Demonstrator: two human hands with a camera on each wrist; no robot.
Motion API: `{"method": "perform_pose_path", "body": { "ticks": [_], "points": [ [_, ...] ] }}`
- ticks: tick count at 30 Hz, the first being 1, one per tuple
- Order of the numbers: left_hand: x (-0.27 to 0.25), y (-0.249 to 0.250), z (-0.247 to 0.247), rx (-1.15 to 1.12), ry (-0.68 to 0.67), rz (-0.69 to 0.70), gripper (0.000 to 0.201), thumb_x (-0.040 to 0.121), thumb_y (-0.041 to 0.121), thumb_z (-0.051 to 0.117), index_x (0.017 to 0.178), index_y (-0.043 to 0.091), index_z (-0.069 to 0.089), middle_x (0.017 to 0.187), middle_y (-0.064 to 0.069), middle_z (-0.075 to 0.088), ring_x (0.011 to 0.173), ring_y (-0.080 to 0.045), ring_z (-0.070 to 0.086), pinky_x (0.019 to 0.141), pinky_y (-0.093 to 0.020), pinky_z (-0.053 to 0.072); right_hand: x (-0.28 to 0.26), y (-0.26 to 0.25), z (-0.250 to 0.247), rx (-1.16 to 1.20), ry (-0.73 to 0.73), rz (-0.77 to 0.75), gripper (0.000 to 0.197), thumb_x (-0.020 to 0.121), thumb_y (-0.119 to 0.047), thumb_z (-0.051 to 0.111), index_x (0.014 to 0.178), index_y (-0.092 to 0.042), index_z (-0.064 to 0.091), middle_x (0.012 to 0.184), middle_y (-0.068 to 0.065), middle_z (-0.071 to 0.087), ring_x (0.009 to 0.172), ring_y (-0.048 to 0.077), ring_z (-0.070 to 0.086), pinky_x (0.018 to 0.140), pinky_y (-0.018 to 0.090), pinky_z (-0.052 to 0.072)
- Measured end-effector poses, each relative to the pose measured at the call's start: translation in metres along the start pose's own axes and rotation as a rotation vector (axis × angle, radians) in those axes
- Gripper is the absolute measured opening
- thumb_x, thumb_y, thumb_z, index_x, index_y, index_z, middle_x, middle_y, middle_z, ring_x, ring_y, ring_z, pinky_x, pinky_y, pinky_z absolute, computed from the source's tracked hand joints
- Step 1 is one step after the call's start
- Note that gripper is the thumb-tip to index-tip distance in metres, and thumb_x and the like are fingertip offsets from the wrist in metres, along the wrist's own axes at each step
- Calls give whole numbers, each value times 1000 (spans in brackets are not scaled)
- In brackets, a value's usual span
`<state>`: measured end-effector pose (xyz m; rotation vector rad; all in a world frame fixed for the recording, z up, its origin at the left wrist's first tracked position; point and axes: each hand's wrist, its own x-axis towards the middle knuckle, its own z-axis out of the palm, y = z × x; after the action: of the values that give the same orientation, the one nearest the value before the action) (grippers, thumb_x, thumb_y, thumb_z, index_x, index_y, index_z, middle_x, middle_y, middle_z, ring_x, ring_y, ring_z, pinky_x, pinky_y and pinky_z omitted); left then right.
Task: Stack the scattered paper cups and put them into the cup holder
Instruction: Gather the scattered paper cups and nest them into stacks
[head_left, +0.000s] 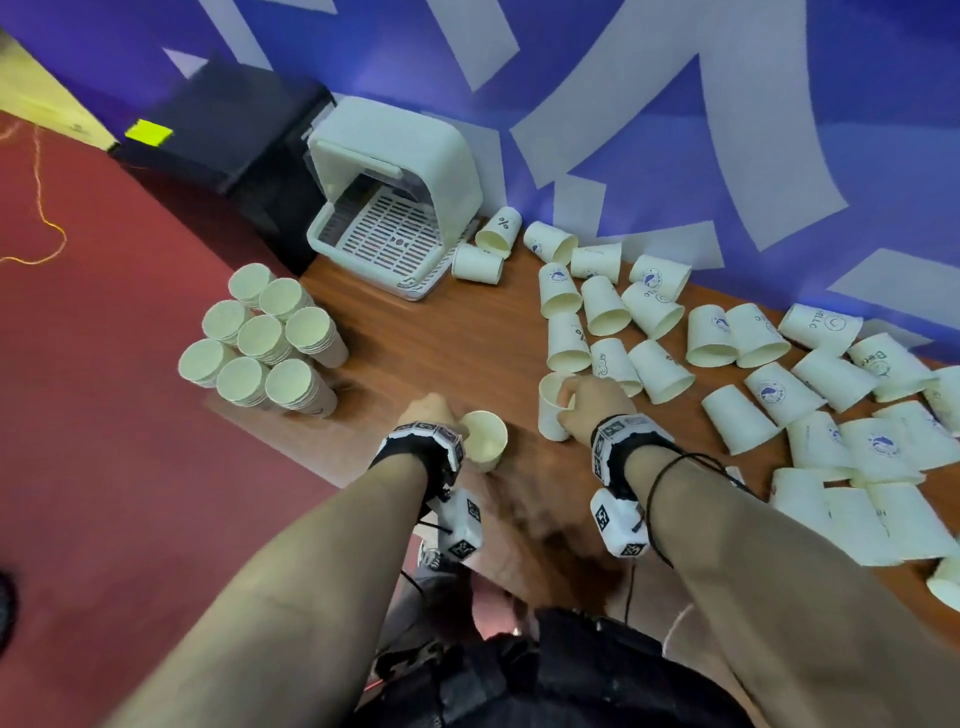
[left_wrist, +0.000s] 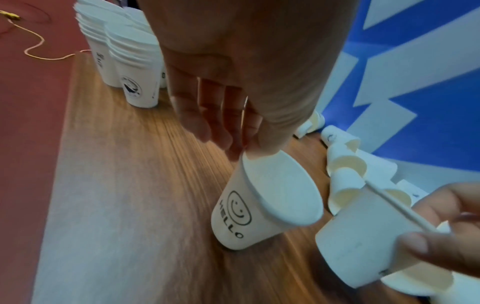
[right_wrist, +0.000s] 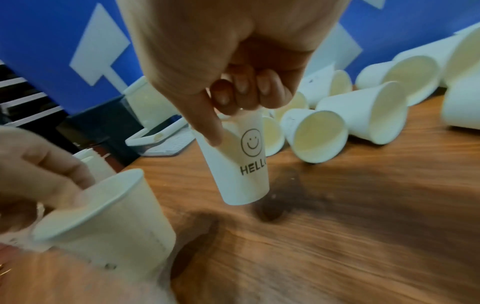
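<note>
My left hand (left_wrist: 249, 148) pinches the rim of an upright white paper cup (left_wrist: 259, 207) printed with a smiley and "HELLO", near the table's front; in the head view this cup (head_left: 485, 439) sits just right of that hand (head_left: 434, 413). My right hand (right_wrist: 223, 115) grips a second smiley "HELLO" cup (right_wrist: 241, 164) by its rim, thumb outside, fingers curled over the top, just above the wood. The two cups are a short way apart. The white cup holder (head_left: 395, 208), a box with raised lid and slotted tray, stands at the back.
Several stacks of nested cups (head_left: 260, 343) stand at the wooden table's (head_left: 441, 338) left corner. Many loose cups (head_left: 753, 374) lie on their sides across the right half, up to the blue wall. A black box (head_left: 228, 130) sits behind the holder. Red floor lies left.
</note>
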<state>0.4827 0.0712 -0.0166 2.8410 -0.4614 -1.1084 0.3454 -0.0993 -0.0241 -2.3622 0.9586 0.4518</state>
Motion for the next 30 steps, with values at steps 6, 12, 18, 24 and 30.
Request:
{"method": "perform_pose_path", "body": {
  "ticks": [6,12,18,24,30],
  "points": [
    [4,-50,-42,-204,54,-35,17,75,26,72,69,11,66,68,-7,63,62,-22,56,61,-25,46,-6,-69,7,-84,18,-95,20,78,-15,62,96,-24,62,101,6,65,94,29,63,75,33,53],
    [23,-103,-72,-627,24,-21,21,67,30,74,67,10,68,65,-6,72,61,-23,66,72,-37,60,-6,-151,12,-91,78,-99,18,76,-24,65,89,-33,57,107,7,66,95,30,62,75,32,50],
    [33,-191,-134,-818,-86,49,24,83,23,68,65,8,64,54,-7,59,44,-20,50,49,-25,44,-11,-253,34,-69,151,-80,15,76,-28,68,87,-32,59,101,5,65,89,27,60,69,30,47],
    [48,-281,-177,-984,-55,19,16,80,18,72,82,4,65,74,-11,61,51,-20,49,54,-27,45,-17,-349,62,-8,224,-101,12,76,-20,63,82,-29,60,89,4,65,82,28,61,66,30,50],
    [62,-361,-195,-1133,25,-7,20,83,12,70,67,8,58,62,-8,57,41,-15,42,47,-22,35,-11,-422,95,-28,211,-160,13,74,-17,62,81,-28,60,86,3,63,80,27,60,63,28,47]
  ]
}}
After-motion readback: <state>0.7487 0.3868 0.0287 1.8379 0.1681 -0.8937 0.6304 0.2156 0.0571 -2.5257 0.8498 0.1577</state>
